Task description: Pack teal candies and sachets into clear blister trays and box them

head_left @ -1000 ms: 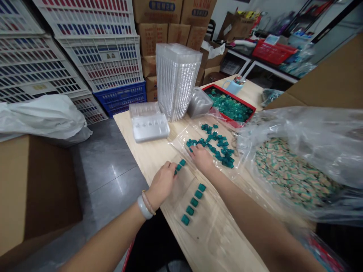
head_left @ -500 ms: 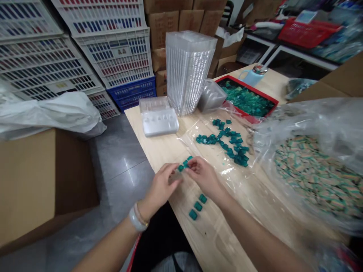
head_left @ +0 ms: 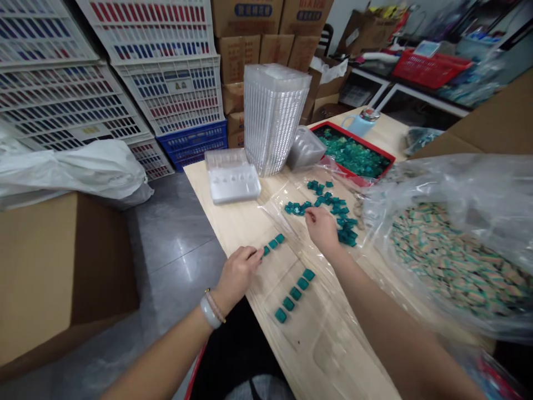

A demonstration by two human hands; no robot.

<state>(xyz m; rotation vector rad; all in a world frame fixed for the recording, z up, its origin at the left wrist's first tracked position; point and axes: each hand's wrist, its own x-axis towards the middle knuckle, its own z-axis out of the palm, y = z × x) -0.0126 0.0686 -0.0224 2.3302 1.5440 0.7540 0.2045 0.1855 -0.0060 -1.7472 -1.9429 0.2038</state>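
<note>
The person's left hand (head_left: pixel 239 272) is resting over the pale wooden bench (head_left: pixel 220 233), its fingertips (head_left: pixel 256 253) reaching the end of a short diagonal row of three small translucent teal square pieces (head_left: pixel 273 243), though I cannot tell whether they are gripping one. A white bangle and a beaded bracelet (head_left: pixel 210 311) are circling that wrist. The right hand (head_left: pixel 322 230) is well apart from the left and is reaching down among loose teal pieces (head_left: pixel 328 205) scattered on a clear plastic sheet (head_left: pixel 283 233); whether it is holding one is hidden. A second diagonal row of five teal pieces (head_left: pixel 295 294) is lying between the hands and nearer the person.

Beyond them, a shallow red tray (head_left: pixel 316 129) is holding a heap of teal pieces, and a light blue mug (head_left: pixel 353 125) is standing just behind it. A tall stack of clear ribbed plastic trays (head_left: pixel 272 116) is rising beside a white moulded blister tray (head_left: pixel 232 184). To the right, a large clear plastic bag (head_left: pixel 449 261) is bulging with teal-and-tan pieces. (The blue print on the brown cardboard boxes (head_left: pixel 245 55) is too small to read.) White and blue plastic crates (head_left: pixel 175 94) are stacked behind the bench.
</note>
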